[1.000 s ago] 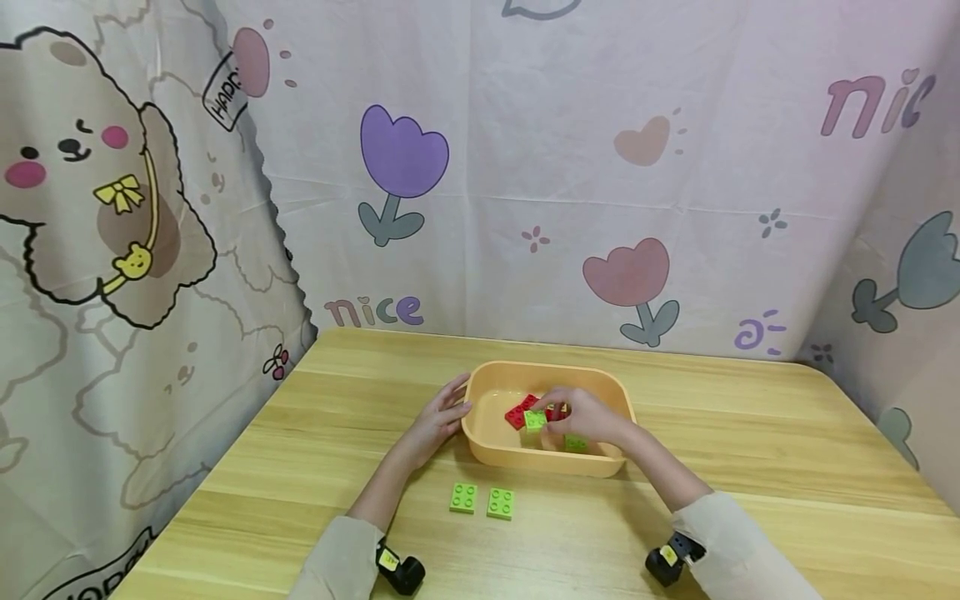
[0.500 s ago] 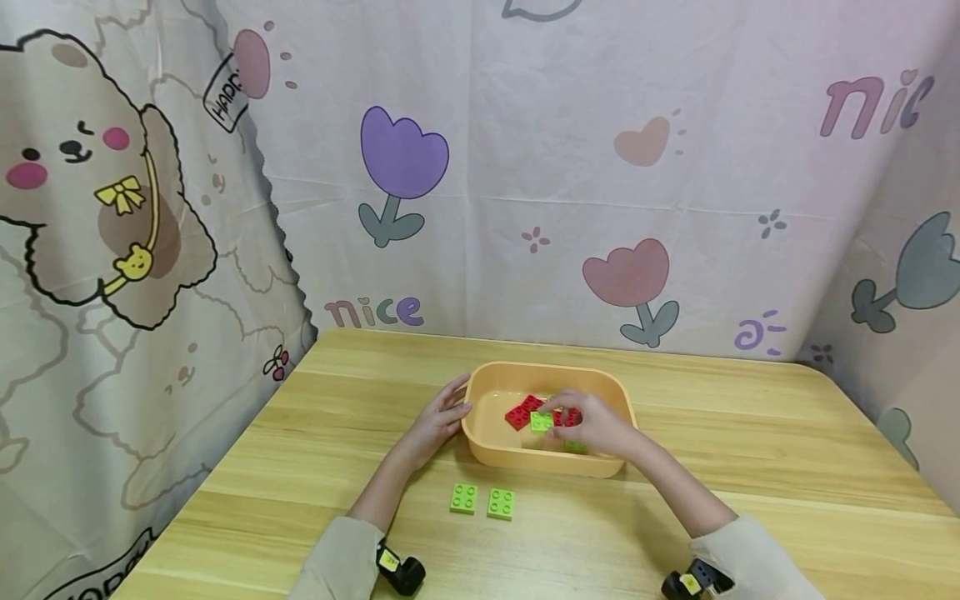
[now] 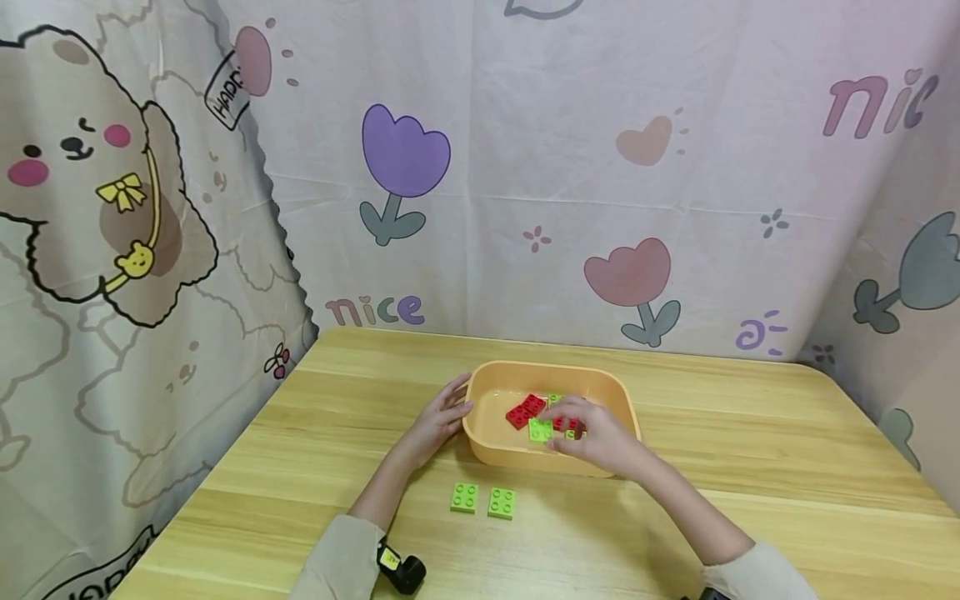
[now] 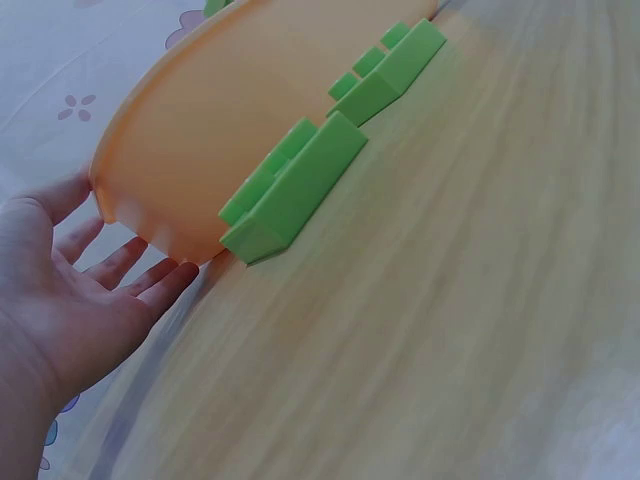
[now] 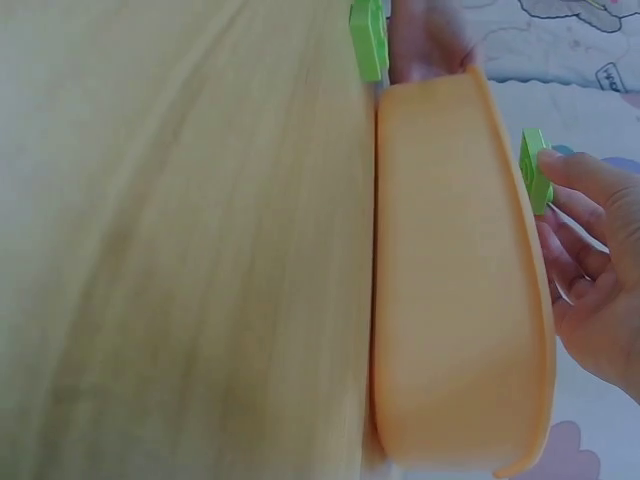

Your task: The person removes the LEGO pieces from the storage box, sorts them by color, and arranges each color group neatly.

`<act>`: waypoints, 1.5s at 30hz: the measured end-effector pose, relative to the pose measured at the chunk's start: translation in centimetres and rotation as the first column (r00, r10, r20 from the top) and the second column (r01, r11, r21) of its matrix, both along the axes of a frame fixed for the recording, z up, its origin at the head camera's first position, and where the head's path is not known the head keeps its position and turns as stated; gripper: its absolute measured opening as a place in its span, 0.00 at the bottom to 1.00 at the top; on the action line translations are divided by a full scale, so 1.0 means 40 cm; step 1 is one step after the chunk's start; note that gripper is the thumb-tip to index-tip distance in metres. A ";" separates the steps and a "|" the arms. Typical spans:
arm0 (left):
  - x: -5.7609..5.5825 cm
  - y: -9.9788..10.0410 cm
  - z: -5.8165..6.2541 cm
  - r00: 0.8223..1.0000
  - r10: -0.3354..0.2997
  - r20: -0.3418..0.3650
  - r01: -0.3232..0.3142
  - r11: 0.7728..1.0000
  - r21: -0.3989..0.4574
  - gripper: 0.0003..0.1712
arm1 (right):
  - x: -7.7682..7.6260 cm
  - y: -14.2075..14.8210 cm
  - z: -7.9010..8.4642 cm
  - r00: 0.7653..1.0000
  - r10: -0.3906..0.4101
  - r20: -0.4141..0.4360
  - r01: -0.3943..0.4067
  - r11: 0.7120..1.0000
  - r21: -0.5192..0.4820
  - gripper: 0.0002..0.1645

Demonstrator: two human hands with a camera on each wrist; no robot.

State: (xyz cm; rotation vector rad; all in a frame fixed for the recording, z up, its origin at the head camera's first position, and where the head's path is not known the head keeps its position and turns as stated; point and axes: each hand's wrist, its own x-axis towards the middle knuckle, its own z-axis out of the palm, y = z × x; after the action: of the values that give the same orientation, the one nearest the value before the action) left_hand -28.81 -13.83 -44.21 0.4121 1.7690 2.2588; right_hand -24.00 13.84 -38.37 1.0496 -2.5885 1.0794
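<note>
An orange plastic bin (image 3: pixel 495 454) stands on the table, with red bricks (image 3: pixel 519 414) and green bricks inside. My left hand (image 3: pixel 438 421) rests against the bin's left end, fingers fairly straight, as the left wrist view also shows. Over the bin, my right hand (image 3: pixel 596 433) pinches a green toy brick (image 5: pixel 536 170) between thumb and fingers, raised above the rim in the right wrist view. Two more green bricks lie side by side in front of the bin, a left one (image 3: pixel 464 497) and a right one (image 3: pixel 501 503). My right hand partly hides the bin's contents.
The light wooden table (image 3: pixel 360 375) reaches back to a printed curtain (image 3: pixel 525 167), which also hangs at both sides. A small black camera (image 3: pixel 405 573) is strapped at my left wrist, near the table's front.
My right hand, pinching the green brick, has shifted slightly right and toward me, uncovering more bricks in the bin. My left hand and the two bricks on the table stay put.
</note>
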 end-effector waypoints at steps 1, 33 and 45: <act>0.000 0.000 0.000 1.000 0.000 0.002 0.000 1.000 0.001 0.33 | 0.004 0.000 0.000 1.000 -0.001 -0.008 0.001 1.000 -0.002 0.19; 0.006 0.002 0.010 1.000 0.012 0.018 -0.012 1.000 0.007 0.34 | 0.160 -0.013 -0.047 0.999 -0.021 -0.032 0.018 0.994 -0.109 0.21; 0.004 0.003 0.011 1.000 0.010 0.020 -0.010 1.000 0.006 0.34 | 0.168 -0.013 -0.099 0.999 0.007 -0.038 -0.012 0.991 -0.136 0.21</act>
State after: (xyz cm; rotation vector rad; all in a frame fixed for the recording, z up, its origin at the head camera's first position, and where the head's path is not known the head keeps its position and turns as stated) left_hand -28.63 -13.71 -43.79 0.3810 1.7585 2.2675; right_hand -17.29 13.32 -42.31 1.0408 -2.4446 1.2073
